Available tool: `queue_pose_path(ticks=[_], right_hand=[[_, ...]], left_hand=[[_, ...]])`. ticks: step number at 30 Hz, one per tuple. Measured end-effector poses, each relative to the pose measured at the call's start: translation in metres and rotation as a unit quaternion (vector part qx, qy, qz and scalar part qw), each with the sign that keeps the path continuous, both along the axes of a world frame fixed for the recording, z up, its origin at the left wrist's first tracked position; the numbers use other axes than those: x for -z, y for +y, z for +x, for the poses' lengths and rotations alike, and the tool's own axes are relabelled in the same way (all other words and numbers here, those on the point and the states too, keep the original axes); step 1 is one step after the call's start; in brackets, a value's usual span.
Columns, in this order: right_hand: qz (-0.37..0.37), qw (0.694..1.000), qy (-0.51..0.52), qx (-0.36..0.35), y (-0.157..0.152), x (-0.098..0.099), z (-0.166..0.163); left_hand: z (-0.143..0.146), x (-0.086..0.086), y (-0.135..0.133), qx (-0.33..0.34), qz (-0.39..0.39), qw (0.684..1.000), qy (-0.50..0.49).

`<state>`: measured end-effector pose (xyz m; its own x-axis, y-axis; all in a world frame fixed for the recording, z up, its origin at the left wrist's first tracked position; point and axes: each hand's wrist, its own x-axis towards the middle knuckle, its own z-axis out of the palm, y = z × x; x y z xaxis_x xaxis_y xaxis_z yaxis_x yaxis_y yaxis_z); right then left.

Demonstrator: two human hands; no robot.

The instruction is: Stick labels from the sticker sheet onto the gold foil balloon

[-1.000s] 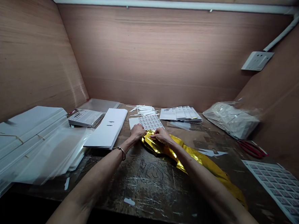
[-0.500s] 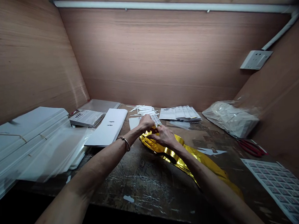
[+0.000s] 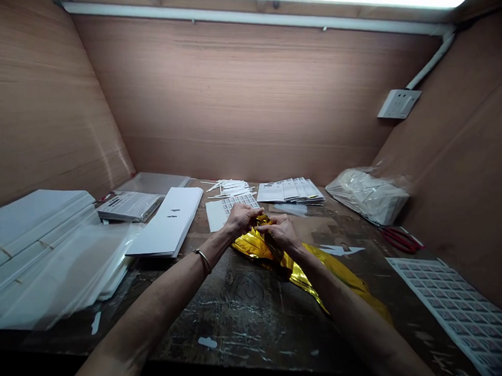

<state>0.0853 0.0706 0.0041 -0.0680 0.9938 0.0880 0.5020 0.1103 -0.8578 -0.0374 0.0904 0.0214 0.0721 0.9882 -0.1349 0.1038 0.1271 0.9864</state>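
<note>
Pinching the gold foil balloon [image 3: 252, 246] (well, looks like one, lying flat) with both hands: left hand [image 3: 241, 218] and right hand [image 3: 282, 231] each have thumb and fingers clamped on its bunched end, just apart. It's mid-table [image 3: 242, 319], trailing toward the front right corner. My worry: foil that thin could rip or crease if the fingers tug opposite ways, and a slip could knock the sticker sheet [image 3: 239, 201] just behind. Containers: near the back right corner there's a clear plastic bag [image 3: 398, 186] with pale flat pieces inside, can't tell what. Toward the back left corner, a clear packet [image 3: 128, 207] holds printed cards. Clear sleeves [image 3: 81, 266] by the left edge, contents unclear.
</note>
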Motion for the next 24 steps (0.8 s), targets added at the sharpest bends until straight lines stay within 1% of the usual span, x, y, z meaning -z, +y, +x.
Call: queue_pose_path(ticks=[2, 4, 6, 7, 8, 10, 12, 13, 15, 17, 19, 21, 24], right_hand=[[-0.014, 0.998, 0.059, -0.002, -0.001, 0.0, 0.002], [-0.029, 0.993, 0.113, -0.016, -0.004, -0.005, 0.01], [-0.035, 0.987, 0.154, -0.018, -0.013, -0.01, 0.028], [-0.03, 0.986, 0.161, -0.007, -0.019, -0.012, 0.042], [-0.025, 0.987, 0.158, 0.012, -0.028, -0.012, 0.059], [-0.016, 0.987, 0.135, 0.081, -0.048, -0.009, 0.098], [-0.05, 0.977, 0.115, 0.171, -0.072, 0.001, 0.137], [-0.08, 0.968, 0.127, 0.199, -0.084, 0.008, 0.154], [-0.116, 0.948, 0.17, 0.243, -0.106, 0.021, 0.178], [-0.125, 0.936, 0.191, 0.268, -0.123, 0.032, 0.187], [-0.113, 0.937, 0.179, 0.278, -0.131, 0.039, 0.184], [-0.089, 0.944, 0.158, 0.274, -0.13, 0.043, 0.176], [-0.059, 0.951, 0.118, 0.278, -0.123, 0.042, 0.166]], left_hand=[[-0.001, 0.005, 0.002, -0.003, 0.004, 1.0, -0.008], [-0.005, 0.008, 0.003, -0.012, 0.001, 1.0, -0.006], [-0.011, 0.011, 0.003, -0.028, -0.011, 1.0, 0.003], [-0.015, 0.012, 0.003, -0.035, -0.019, 0.999, 0.01], [-0.019, 0.014, 0.002, -0.043, -0.028, 0.998, 0.019], [-0.028, 0.018, -0.001, -0.052, -0.047, 0.997, 0.038], [-0.034, 0.022, -0.004, -0.059, -0.062, 0.995, 0.055], [-0.037, 0.024, -0.005, -0.063, -0.067, 0.994, 0.062], [-0.04, 0.027, -0.007, -0.073, -0.074, 0.991, 0.079], [-0.041, 0.03, -0.008, -0.083, -0.079, 0.989, 0.097], [-0.043, 0.033, -0.008, -0.085, -0.081, 0.987, 0.112], [-0.044, 0.036, -0.006, -0.077, -0.083, 0.985, 0.129], [-0.047, 0.044, -0.002, -0.058, -0.089, 0.981, 0.164]])
